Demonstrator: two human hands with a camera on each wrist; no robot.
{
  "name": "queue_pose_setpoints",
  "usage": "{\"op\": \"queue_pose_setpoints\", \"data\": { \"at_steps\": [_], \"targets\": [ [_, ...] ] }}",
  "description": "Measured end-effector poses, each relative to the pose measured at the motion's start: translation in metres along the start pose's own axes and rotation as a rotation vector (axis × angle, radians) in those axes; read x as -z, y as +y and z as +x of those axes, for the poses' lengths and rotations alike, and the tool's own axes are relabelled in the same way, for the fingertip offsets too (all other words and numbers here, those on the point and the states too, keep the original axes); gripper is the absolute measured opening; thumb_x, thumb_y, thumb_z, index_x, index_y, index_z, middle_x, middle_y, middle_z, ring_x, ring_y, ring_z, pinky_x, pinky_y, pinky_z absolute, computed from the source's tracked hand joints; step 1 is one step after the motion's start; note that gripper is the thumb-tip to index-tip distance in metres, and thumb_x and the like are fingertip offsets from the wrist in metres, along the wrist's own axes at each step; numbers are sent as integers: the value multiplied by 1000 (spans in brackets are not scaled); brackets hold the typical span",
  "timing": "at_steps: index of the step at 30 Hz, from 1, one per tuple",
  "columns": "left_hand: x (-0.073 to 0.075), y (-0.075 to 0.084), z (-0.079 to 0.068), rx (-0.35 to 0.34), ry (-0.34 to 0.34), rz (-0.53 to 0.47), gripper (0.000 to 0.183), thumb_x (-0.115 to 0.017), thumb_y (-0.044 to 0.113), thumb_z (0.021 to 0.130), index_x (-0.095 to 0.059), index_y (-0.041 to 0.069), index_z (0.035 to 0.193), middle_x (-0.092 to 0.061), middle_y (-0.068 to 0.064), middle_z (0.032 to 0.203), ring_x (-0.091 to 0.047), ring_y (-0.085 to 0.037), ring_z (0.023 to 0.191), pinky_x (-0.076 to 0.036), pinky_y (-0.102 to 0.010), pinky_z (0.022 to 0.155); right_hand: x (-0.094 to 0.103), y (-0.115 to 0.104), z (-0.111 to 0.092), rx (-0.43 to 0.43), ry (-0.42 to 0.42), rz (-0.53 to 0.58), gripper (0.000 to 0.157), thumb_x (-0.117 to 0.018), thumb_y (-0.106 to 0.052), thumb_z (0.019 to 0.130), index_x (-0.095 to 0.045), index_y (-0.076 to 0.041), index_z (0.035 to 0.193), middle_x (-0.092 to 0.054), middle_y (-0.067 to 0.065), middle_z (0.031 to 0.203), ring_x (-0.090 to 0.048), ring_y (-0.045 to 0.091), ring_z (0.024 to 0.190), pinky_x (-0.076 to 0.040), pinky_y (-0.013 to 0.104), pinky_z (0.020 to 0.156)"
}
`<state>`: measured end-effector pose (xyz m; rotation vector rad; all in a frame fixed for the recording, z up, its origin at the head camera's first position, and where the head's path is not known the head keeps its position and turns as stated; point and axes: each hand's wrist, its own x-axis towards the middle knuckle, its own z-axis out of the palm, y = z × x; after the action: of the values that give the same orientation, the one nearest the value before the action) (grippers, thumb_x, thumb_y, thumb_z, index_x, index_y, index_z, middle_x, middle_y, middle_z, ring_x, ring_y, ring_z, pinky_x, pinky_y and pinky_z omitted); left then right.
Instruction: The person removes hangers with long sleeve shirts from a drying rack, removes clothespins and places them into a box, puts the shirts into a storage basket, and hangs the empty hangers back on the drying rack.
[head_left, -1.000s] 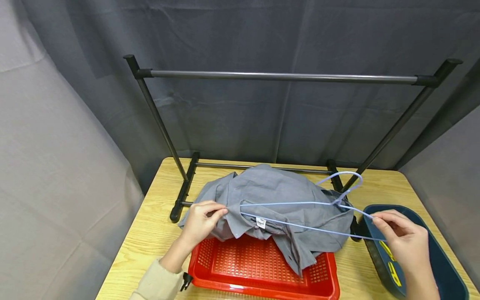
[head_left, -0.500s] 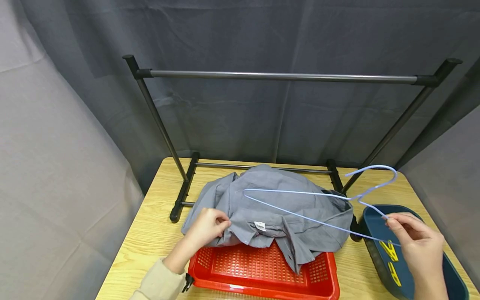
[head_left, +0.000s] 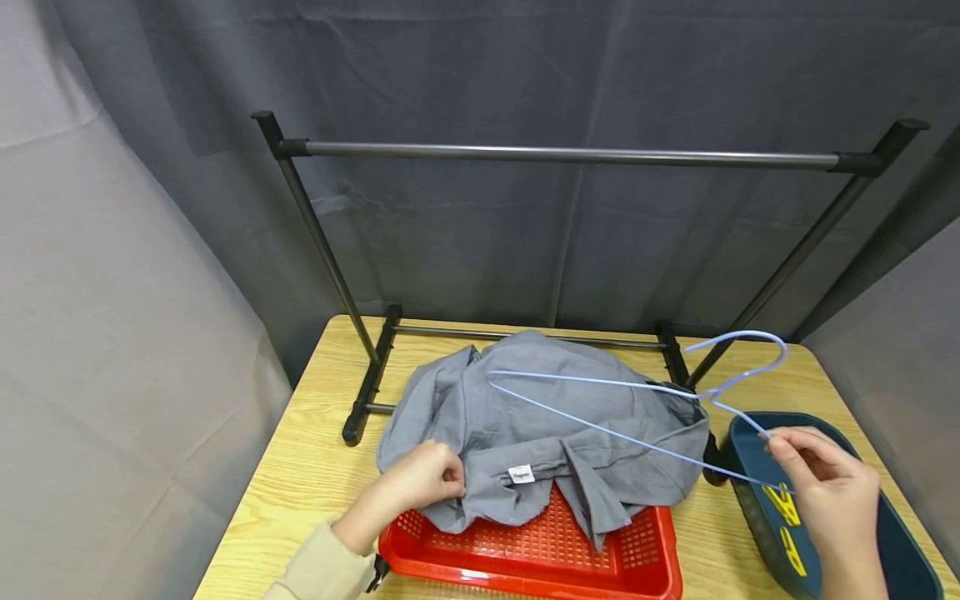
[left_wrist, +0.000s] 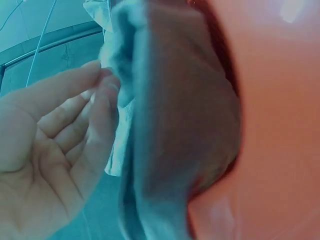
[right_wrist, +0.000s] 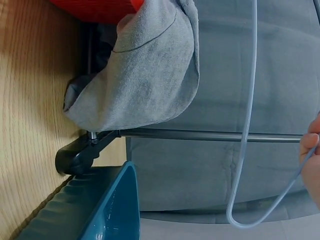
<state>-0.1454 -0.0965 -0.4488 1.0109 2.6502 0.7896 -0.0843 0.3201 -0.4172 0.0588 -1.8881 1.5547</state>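
A grey collared shirt (head_left: 525, 437) lies heaped over a red basket (head_left: 480, 576), its white neck label (head_left: 521, 474) facing up. With thumb and fingertips, my left hand (head_left: 423, 475) pinches the cloth left of the label; the left wrist view shows these fingertips (left_wrist: 102, 80) at a fold of the fabric. My right hand (head_left: 825, 479) pinches a light blue wire hanger (head_left: 712, 393) by its right shoulder. The hanger is held above the shirt, its hook upward and its far end pointing left. In the right wrist view, the hanger's curved end (right_wrist: 240, 224) runs into the fingers.
A dark garment rack stands behind, its top bar (head_left: 570, 154) across the view and its feet (head_left: 367, 383) on the wooden table (head_left: 300, 483). At right is a dark blue tub (head_left: 892, 550) holding yellow clothes pegs (head_left: 792, 552). Grey curtains hang around.
The hanger's left end has come away from the shirt collar, and my right hand has moved right and slightly down with it. My left hand has shifted lower, and the collar cloth has moved toward me.
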Motion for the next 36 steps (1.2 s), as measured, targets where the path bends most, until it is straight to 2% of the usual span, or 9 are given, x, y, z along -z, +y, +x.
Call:
{"op": "queue_pose_setpoints", "data": {
  "at_steps": [9, 13, 15, 17, 20, 24, 28, 32, 36],
  "targets": [
    [4, -1, -1, 9, 46, -71, 15, -70, 0, 73, -63, 5, 60, -56, 4, 56, -42, 3, 52, -39, -14, 49, 1, 2, 0, 4, 9, -9, 11, -54, 23, 77, -54, 28, 86, -66, -2, 78, -59, 7, 67, -48, 11, 65],
    [13, -2, -1, 34, 118, -83, 9, -67, -1, 76, -66, 3, 67, -60, 1, 61, -47, 0, 55, -41, -17, 51, 2, 3, -1, 2, 15, 4, 11, -54, 24, 76, -55, 27, 87, -66, -1, 78, -59, 7, 67, -48, 11, 66],
    [18, -4, 0, 63, 181, -68, 7, -67, 0, 77, -66, 3, 71, -61, 0, 65, -49, -3, 56, -42, -18, 52, 2, 4, -1, -11, 25, -22, 11, -55, 23, 77, -57, 24, 87, -66, -1, 78, -59, 7, 67, -48, 10, 66],
    [26, -6, 1, 93, 275, -38, 6, -67, 1, 78, -66, 4, 72, -61, 0, 66, -49, -5, 56, -41, -19, 52, 2, 4, -1, -26, 37, -45, 12, -55, 22, 77, -59, 23, 88, -66, -2, 78, -59, 6, 66, -48, 10, 65],
    [41, -13, 2, 122, 477, 10, 5, -68, 3, 79, -66, 4, 75, -61, -2, 68, -50, -9, 57, -43, -23, 52, 3, 4, -2, -39, 47, -58, 12, -56, 21, 77, -59, 23, 88, -66, -2, 78, -59, 6, 67, -48, 10, 65],
    [69, -31, 5, 102, 777, 78, 3, -65, 2, 82, -66, 0, 80, -61, -8, 71, -54, -15, 60, -45, -29, 54, 3, 3, -2, -54, 62, -8, 12, -58, 17, 78, -59, 23, 89, -66, 0, 79, -60, 7, 67, -48, 11, 66],
    [100, -55, 11, 66, 1038, 155, 6, -62, 1, 84, -64, -4, 82, -59, -13, 70, -53, -21, 60, -43, -33, 53, 2, 2, -1, -69, 83, -15, 12, -59, 17, 78, -60, 22, 89, -66, -1, 78, -60, 7, 67, -48, 11, 67],
    [129, -81, 20, 81, 1211, 206, 11, -59, 3, 87, -64, -6, 82, -58, -17, 72, -54, -27, 62, -43, -34, 55, 3, 3, -1, -60, 81, 23, 13, -60, 15, 78, -59, 23, 88, -67, 0, 78, -60, 8, 67, -48, 11, 67],
    [152, -103, 30, 144, 1299, 193, 15, -57, 5, 88, -64, -8, 84, -58, -20, 76, -55, -32, 67, -45, -38, 62, 3, 3, -2, -47, 74, 61, 15, -61, 13, 78, -59, 23, 88, -67, 1, 79, -60, 8, 67, -49, 12, 67]
  ]
}}
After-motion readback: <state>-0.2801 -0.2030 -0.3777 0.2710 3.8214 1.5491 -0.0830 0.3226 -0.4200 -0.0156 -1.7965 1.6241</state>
